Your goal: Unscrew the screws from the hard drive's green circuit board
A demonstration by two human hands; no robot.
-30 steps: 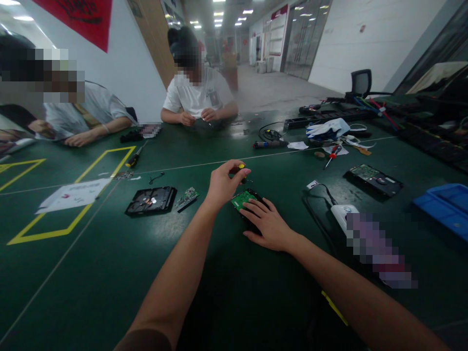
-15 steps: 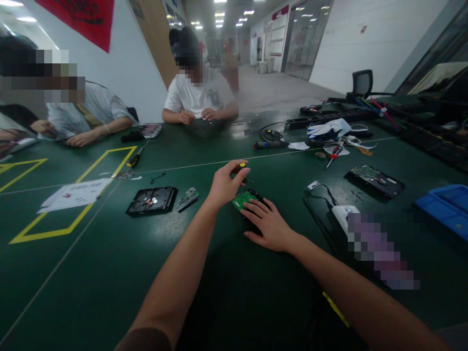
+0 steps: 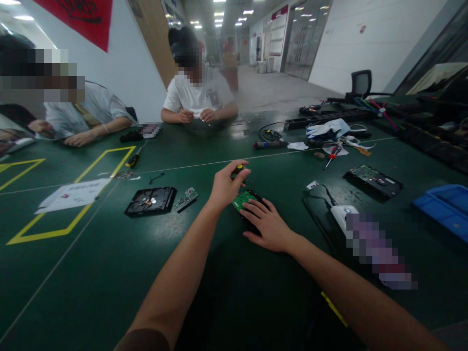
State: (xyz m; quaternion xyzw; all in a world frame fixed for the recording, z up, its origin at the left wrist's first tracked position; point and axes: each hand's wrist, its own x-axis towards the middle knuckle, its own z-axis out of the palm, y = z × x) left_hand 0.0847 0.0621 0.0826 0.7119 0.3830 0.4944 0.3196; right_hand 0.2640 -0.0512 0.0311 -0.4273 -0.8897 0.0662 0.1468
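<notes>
My left hand (image 3: 224, 184) is closed around the yellow and black handle of a screwdriver (image 3: 240, 168). The fingers grip it from the sides, just above the far end of a hard drive (image 3: 242, 199) whose green circuit board faces up. The shaft and tip are hidden by the hand, so I cannot tell whether the tip touches a screw. My right hand (image 3: 269, 225) lies on the near part of the same drive, fingers spread flat across it, covering much of its black body. A few tiny screw-like bits lie just beyond the drive.
Left of the drive lie a black hard drive (image 3: 149, 201) and a loose circuit board (image 3: 187, 199). To the right are a white device with a cable (image 3: 340, 214), another hard drive (image 3: 375, 181), a blue bin (image 3: 442, 209) and a red screwdriver (image 3: 332, 157). Two people sit across the table.
The screwdriver's handle has turned and tipped slightly between my left fingers. My right hand stays flat on the hard drive.
</notes>
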